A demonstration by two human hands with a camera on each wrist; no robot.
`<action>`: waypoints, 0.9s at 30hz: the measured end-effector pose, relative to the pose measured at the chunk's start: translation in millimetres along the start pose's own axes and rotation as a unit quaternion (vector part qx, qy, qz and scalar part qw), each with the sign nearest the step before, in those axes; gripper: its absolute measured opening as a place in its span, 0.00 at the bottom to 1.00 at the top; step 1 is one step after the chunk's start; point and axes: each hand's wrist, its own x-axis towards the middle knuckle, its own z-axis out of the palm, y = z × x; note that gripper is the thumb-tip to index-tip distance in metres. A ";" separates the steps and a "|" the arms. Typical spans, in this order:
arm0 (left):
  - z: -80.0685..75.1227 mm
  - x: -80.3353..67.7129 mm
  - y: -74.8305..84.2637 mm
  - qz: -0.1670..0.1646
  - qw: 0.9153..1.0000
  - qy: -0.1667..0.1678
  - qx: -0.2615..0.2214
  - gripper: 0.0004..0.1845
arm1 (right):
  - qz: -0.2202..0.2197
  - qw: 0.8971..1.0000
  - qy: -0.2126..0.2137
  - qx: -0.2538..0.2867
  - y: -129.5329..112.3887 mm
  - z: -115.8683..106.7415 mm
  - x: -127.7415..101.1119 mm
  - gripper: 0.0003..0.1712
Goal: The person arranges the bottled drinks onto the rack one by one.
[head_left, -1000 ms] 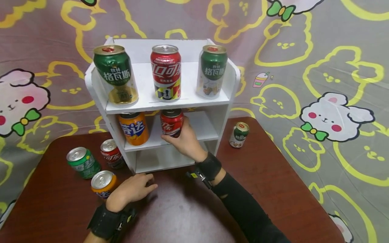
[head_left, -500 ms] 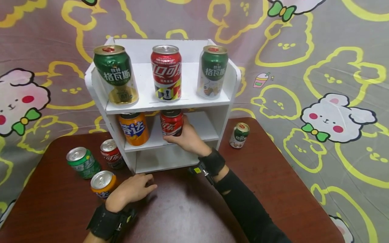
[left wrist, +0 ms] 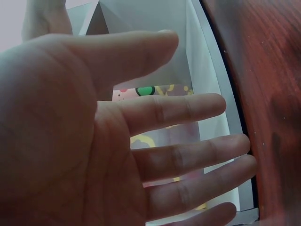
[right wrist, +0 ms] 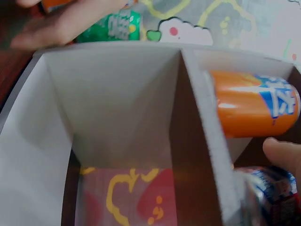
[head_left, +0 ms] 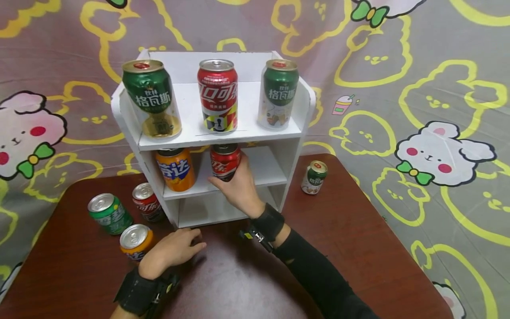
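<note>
Two hands: right hand [head_left: 238,188] grips the red cola can [head_left: 225,161] on the white shelf's [head_left: 275,173] middle tier; left hand [head_left: 175,248] rests flat, fingers relaxed, on the table [head_left: 358,239].

At frame centre, the right hand [head_left: 238,188] grips a red can [head_left: 225,161] on the middle level of a white shelf [head_left: 279,161], beside an orange can [head_left: 175,169]. The left hand [head_left: 171,250] rests on the tabletop [head_left: 358,230] at lower left, near 3 cans.
</note>
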 end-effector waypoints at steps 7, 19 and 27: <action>-1.0 -1.4 0.8 0.007 1.000 0.003 -0.005 0.19 | -0.007 1.000 -0.026 0.005 4.5 -2.4 3.9 0.48; -0.5 -2.1 1.0 0.002 1.000 0.004 0.001 0.21 | 0.038 0.990 -0.129 0.046 10.2 -17.4 17.2 0.47; -1.4 -3.4 1.8 0.001 1.000 0.004 0.002 0.20 | 0.048 0.984 -0.166 0.051 10.8 -22.6 23.5 0.52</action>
